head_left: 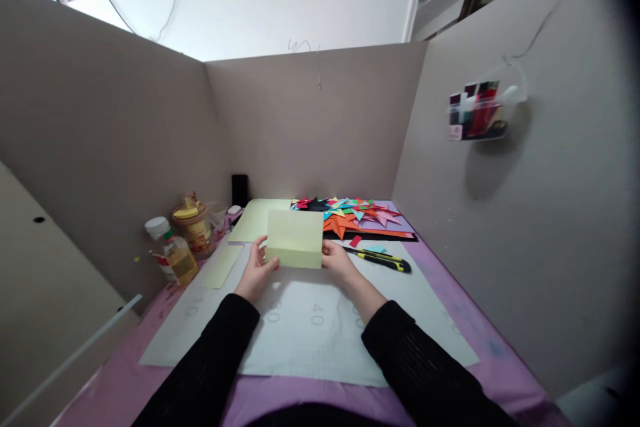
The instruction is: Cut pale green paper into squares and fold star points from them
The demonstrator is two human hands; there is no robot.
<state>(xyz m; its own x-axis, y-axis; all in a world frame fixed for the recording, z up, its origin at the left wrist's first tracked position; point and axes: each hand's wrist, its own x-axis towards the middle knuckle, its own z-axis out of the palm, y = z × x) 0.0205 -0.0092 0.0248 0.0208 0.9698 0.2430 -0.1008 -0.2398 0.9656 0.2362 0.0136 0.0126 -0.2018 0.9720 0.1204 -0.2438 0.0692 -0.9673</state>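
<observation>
Nearest, a pair of long black sleeves [205, 357] reaches over the pink-purple cloth-covered table [300, 392] and the white mat printed with grey numbers [310, 350]; at their ends, the left grip [257, 273] pinches the lower left of a pale yellow-green rectangular paper sheet [295, 230], its thumb on the front face; the right grip [339, 261] closes on the lower right edge; the sheet stands between the two, tilted up toward the wearer, and shadows on the mat suggest that it is raised off it.

A level line crosses the sheet near its bottom, with a deeper-toned band below; the step in hand looks like handling a fold there, though whether the band is a turned-up flap or only a crease, I cannot tell; such a step calls for both thumbs to hold the band even and the side edges in line, with light pressure, since thin paper bends easily.

Left of the sheet lies a narrow pale yellow-green paper strip [223, 268]; to the right, a black-and-yellow cutter-like tool [393, 261]; farther back, a larger pale yellow-green sheet [250, 225] and a heap of pointed, many-coloured folded paper shapes [340, 223].
</observation>
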